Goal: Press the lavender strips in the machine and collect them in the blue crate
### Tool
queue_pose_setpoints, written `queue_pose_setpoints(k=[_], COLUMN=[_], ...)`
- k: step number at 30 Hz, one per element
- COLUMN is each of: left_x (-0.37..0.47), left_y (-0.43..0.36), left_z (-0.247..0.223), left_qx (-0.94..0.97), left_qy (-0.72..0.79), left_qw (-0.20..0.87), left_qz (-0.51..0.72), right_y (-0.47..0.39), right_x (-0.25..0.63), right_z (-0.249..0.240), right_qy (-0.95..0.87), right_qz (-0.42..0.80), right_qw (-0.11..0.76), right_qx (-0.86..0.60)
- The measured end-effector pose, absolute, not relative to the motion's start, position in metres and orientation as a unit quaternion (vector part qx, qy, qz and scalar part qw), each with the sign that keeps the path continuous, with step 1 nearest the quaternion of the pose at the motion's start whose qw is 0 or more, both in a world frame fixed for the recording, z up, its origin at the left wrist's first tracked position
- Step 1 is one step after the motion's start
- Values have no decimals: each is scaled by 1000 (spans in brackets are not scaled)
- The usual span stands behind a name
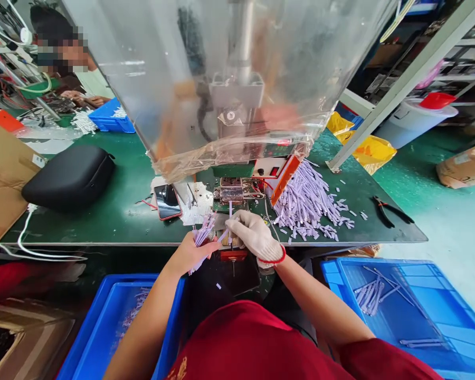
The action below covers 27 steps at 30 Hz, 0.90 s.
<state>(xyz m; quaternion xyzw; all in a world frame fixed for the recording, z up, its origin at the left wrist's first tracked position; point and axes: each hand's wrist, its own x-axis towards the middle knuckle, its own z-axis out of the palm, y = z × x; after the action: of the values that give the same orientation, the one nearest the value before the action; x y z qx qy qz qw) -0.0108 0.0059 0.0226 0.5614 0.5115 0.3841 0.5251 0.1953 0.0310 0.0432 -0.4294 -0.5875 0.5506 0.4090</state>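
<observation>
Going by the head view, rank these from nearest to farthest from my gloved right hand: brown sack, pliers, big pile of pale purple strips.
From the right hand:
1. Pile of strips, just to its right on the table.
2. Pliers, farther right, near the table's right end.
3. Brown sack, beyond the table on the floor, far right.

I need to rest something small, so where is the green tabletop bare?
The green tabletop is bare between the black case and the phone, bar a thin red wire near the phone. Another bare patch lies between the strip pile and the pliers, past the loose pieces. The middle is crowded: metal fixture, left hand, gloved right hand.
</observation>
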Motion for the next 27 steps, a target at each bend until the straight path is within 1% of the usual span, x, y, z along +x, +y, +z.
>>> queue_pose_setpoints(k=[4, 6, 8, 10, 11, 12, 14, 16, 19, 22, 24, 25, 27], left_x=[0, -4, -16, -31, -37, -41, -40, -29, -2, 26, 40, 46, 54], left_y=[3, -5, -14, -19, -18, -16, -4, 11, 29, 36, 38, 39, 42], left_z=[34, 37, 38, 36, 35, 32, 24, 14, 0, -5, -4, -2, 1], left_qx=[553, 527, 479, 408, 376, 350, 320, 305, 311, 348, 383, 401, 431], left_qy=[483, 472, 477, 491, 494, 491, 463, 427, 418, 489, 534, 551, 577], left_qw=[576, 615, 641, 653, 654, 652, 657, 674, 685, 614, 558, 538, 509], left_qz=[358, 350, 365, 406, 433, 461, 502, 520, 510, 513, 506, 497, 472], right_y=[17, 19, 29, 45, 54, 62, 79, 94, 118, 150, 173, 183, 200], right_x=[192, 210, 250, 303, 329, 353, 386, 398, 391, 371, 356, 349, 337], right_z=[44, 51, 60, 62, 60, 55, 42, 30, 26, 36, 43, 46, 50], right_qy=[-527, -476, -414, -373, -347, -341, -401, -486, -604, -684, -708, -713, -716], right_qz=[576, 559, 500, 454, 411, 381, 360, 316, 180, 82, 60, 57, 63], right_qw=[454, 514, 599, 649, 683, 686, 610, 498, 360, 234, 157, 133, 115], right_qx=[-430, -442, -470, -484, -494, -518, -581, -645, -688, -686, -686, -686, -686])
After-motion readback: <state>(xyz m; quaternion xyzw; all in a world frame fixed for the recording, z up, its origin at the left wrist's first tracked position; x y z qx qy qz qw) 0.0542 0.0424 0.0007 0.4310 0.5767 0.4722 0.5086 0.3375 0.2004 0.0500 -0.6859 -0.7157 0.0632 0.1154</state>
